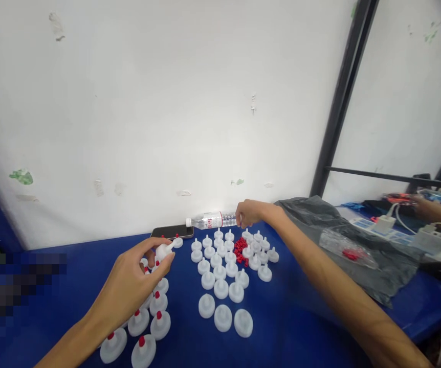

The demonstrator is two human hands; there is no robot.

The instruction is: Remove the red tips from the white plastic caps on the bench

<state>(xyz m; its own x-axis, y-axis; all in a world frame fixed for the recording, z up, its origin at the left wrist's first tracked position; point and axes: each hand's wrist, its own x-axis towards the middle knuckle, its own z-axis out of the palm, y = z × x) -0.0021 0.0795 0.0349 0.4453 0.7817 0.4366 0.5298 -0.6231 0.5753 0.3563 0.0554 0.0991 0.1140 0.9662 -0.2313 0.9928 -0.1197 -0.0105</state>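
Note:
My left hand (136, 276) is closed around a white nozzle cap (164, 250), held just above a row of white caps with red tips (144, 327). My right hand (248, 212) reaches far forward, fingers curled in a pinch over the far end of the group of plain white caps (224, 286); what it pinches is too small to make out. A small heap of red tips (240, 250) lies among those caps, just below the right hand.
A blue table (293, 317) runs to a white wall. A lying water bottle (211, 220) and a black phone (172, 231) sit at the back. A grey plastic bag (358, 250) with a clear pouch lies right. Power strips (397, 232) and another person's hand (431, 207) are far right.

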